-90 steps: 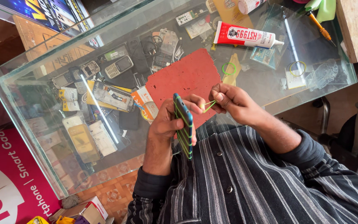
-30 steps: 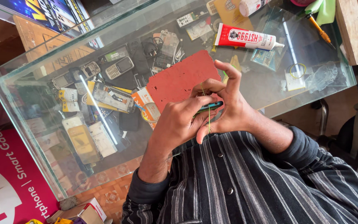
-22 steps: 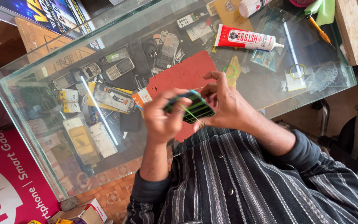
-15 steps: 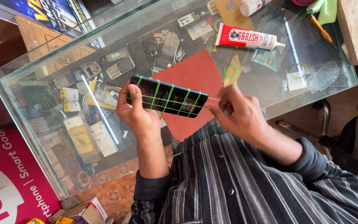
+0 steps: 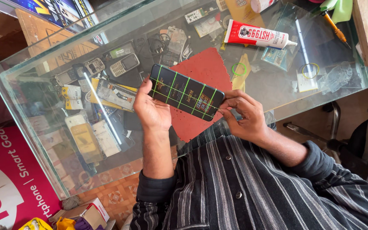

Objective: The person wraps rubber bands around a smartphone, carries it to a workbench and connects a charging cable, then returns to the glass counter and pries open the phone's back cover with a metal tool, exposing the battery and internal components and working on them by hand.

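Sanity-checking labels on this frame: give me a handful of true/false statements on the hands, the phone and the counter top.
1. Both hands hold the dark phone by its ends, the left hand at one and the right hand at the other. True.
2. Green rubber bands cross the phone. True.
3. The phone lies flat on the red mat, with no hand on it. False: it is held up above the mat.
4. The red and white glue tube is in the right hand. False: it lies on the glass counter, apart from both hands.
5. Loose rubber bands lie on the glass. True.
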A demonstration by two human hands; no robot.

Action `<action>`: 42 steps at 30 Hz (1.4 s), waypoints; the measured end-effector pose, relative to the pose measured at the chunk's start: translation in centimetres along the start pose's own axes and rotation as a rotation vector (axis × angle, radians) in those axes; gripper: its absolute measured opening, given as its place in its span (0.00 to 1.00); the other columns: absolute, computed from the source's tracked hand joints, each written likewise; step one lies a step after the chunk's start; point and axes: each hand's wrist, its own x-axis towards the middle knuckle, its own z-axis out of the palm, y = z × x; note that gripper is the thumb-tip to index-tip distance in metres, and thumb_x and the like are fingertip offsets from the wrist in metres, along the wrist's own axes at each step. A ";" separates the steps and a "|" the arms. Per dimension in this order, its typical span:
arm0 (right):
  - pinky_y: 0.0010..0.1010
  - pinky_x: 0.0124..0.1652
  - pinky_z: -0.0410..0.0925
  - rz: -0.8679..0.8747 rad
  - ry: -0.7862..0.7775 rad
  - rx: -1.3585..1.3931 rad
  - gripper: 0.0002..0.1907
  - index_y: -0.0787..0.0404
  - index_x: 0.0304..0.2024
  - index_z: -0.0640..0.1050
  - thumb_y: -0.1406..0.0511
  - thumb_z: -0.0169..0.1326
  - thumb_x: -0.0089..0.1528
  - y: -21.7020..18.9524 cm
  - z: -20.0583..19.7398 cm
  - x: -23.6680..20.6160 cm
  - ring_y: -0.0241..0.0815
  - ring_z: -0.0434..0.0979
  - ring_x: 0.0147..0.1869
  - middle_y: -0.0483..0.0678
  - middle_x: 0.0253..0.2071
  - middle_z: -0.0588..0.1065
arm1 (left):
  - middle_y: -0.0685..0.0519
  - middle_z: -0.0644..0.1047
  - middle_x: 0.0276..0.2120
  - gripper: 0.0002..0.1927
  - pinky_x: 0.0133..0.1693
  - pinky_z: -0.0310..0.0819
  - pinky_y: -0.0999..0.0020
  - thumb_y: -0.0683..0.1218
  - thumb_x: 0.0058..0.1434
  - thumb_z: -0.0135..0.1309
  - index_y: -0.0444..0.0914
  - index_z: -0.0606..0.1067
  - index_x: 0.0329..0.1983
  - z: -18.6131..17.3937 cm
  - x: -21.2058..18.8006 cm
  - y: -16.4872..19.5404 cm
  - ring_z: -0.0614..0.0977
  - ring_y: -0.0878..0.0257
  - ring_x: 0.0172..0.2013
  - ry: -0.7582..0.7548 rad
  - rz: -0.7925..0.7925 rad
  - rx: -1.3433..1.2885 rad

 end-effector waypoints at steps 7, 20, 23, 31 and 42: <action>0.37 0.51 0.75 -0.214 -0.065 -0.118 0.10 0.65 0.40 0.76 0.77 0.61 0.58 0.7 -0.7 1.3 0.52 0.82 0.54 0.54 0.51 0.77 | 0.56 0.79 0.37 0.11 0.44 0.75 0.73 0.45 0.65 0.64 0.35 0.76 0.44 0.2 -0.1 -0.9 0.79 0.69 0.38 0.035 0.240 0.256; 0.44 0.51 0.68 -0.147 0.007 -0.511 0.08 0.69 0.44 0.72 0.76 0.58 0.65 3.0 -4.1 5.2 0.58 0.72 0.50 0.55 0.45 0.72 | 0.50 0.74 0.46 0.10 0.52 0.73 0.64 0.42 0.67 0.63 0.33 0.75 0.44 3.4 -4.1 -1.3 0.76 0.61 0.49 -0.342 0.648 0.985; 0.39 0.43 0.69 -0.116 0.091 -0.311 0.09 0.68 0.44 0.71 0.78 0.58 0.66 0.3 -3.9 5.4 0.53 0.75 0.43 0.56 0.45 0.74 | 0.50 0.76 0.46 0.09 0.50 0.75 0.66 0.42 0.66 0.63 0.34 0.75 0.43 4.6 -5.1 -1.3 0.78 0.61 0.48 -0.438 0.717 1.063; 0.42 0.45 0.69 -0.360 -0.047 -0.295 0.13 0.67 0.45 0.72 0.78 0.61 0.61 -4.3 -2.8 6.2 0.55 0.75 0.44 0.55 0.44 0.74 | 0.51 0.79 0.49 0.20 0.46 0.77 0.73 0.41 0.63 0.60 0.33 0.72 0.57 6.9 -6.2 -0.6 0.81 0.66 0.41 -0.529 0.517 0.955; 0.43 0.43 0.69 -0.465 -0.190 -0.428 0.13 0.67 0.39 0.71 0.76 0.62 0.57 -3.8 -3.0 6.0 0.54 0.74 0.42 0.53 0.38 0.69 | 0.53 0.81 0.44 0.08 0.49 0.78 0.72 0.41 0.69 0.61 0.35 0.78 0.49 4.5 -4.9 -1.7 0.82 0.66 0.45 -0.450 0.526 0.902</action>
